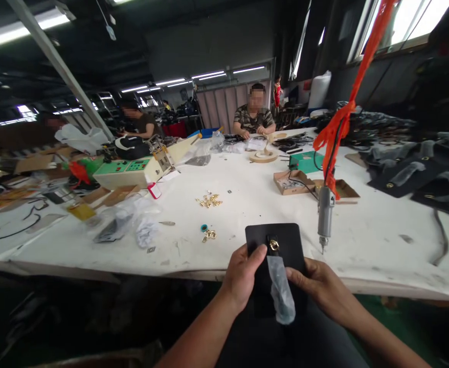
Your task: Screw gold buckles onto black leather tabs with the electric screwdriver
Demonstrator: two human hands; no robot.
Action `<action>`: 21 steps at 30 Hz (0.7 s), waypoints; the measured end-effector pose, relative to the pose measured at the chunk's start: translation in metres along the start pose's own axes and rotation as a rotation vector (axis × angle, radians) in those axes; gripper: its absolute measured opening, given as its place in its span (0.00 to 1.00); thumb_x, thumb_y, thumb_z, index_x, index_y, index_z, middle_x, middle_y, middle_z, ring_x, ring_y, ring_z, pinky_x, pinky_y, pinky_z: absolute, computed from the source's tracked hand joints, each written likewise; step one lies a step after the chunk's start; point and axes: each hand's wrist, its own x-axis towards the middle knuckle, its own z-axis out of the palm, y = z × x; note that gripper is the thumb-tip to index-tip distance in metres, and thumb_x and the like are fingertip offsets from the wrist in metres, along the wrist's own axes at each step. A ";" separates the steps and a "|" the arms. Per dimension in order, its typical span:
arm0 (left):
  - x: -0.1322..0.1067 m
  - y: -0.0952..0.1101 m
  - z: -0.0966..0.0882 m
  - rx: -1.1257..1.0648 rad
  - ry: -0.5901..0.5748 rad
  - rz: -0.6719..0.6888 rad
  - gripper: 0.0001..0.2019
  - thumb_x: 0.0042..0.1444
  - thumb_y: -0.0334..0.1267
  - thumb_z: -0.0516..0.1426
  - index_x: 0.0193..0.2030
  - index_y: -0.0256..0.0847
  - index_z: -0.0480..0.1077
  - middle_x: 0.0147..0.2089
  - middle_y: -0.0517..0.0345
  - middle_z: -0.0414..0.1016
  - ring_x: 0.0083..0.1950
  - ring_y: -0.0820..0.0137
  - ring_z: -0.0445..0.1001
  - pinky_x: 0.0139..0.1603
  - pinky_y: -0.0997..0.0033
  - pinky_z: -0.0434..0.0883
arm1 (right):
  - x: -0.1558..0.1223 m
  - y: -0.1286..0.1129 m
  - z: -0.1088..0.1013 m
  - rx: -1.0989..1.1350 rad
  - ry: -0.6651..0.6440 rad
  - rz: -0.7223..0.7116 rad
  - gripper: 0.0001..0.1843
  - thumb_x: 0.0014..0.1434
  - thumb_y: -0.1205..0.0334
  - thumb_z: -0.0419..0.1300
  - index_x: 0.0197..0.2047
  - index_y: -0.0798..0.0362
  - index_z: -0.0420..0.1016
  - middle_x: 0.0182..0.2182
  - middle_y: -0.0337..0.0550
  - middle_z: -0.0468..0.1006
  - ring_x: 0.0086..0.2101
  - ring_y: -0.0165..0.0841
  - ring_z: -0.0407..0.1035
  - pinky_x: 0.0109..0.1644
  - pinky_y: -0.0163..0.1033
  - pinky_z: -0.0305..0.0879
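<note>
A black flat panel, leather-like point(255, 236), is held upright at the table's front edge between my two hands. My left hand point(242, 276) grips its left side, thumb beside a gold metal fitting point(273, 246) on a short black tab. Below the fitting hangs a strip wrapped in cloudy plastic point(281, 289). My right hand point(320, 281) grips the panel's right side, its thumb touching the wrapped strip. The fingers behind the panel are hidden. Just right of the panel hangs a grey electric screwdriver point(326, 212), point down, apart from my hands.
Small gold parts point(209, 200) lie in a pile on the white table point(243, 179), with a few gold rings point(209, 235) nearer. Cardboard trays point(293, 183) sit beyond the screwdriver. Black panels point(397, 176) are stacked at right, a machine point(132, 171) stands left, and a person point(254, 115) sits opposite.
</note>
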 end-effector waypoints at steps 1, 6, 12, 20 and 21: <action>0.001 -0.002 0.002 -0.005 0.032 -0.024 0.23 0.61 0.54 0.68 0.48 0.34 0.82 0.42 0.46 0.86 0.42 0.58 0.82 0.46 0.64 0.75 | 0.001 0.001 0.000 -0.014 0.011 -0.005 0.25 0.63 0.38 0.67 0.45 0.53 0.83 0.37 0.44 0.83 0.39 0.45 0.77 0.43 0.44 0.75; 0.009 -0.014 0.004 0.030 0.145 -0.009 0.24 0.63 0.57 0.65 0.49 0.34 0.82 0.44 0.46 0.86 0.45 0.57 0.82 0.49 0.63 0.75 | 0.009 -0.002 -0.003 -0.408 0.613 -0.406 0.22 0.62 0.44 0.70 0.53 0.48 0.80 0.43 0.46 0.81 0.42 0.42 0.75 0.47 0.46 0.72; 0.002 -0.007 0.012 0.418 0.082 0.154 0.21 0.71 0.54 0.57 0.53 0.40 0.82 0.47 0.51 0.86 0.48 0.59 0.80 0.52 0.66 0.73 | 0.023 -0.016 0.002 -0.574 0.461 -0.514 0.08 0.66 0.52 0.69 0.41 0.47 0.80 0.34 0.38 0.79 0.33 0.35 0.72 0.36 0.40 0.66; -0.001 -0.007 0.016 0.519 0.033 0.176 0.20 0.74 0.51 0.53 0.57 0.43 0.81 0.50 0.52 0.85 0.49 0.60 0.80 0.54 0.67 0.73 | 0.022 -0.014 0.009 -0.560 0.526 -0.552 0.04 0.67 0.59 0.67 0.43 0.47 0.77 0.31 0.35 0.80 0.31 0.32 0.73 0.35 0.37 0.69; 0.000 -0.008 0.015 0.525 0.046 0.164 0.20 0.74 0.52 0.54 0.56 0.43 0.81 0.49 0.53 0.85 0.48 0.61 0.80 0.54 0.68 0.72 | 0.021 -0.014 0.009 -0.585 0.518 -0.610 0.04 0.67 0.62 0.67 0.45 0.48 0.77 0.32 0.36 0.80 0.31 0.31 0.73 0.37 0.37 0.70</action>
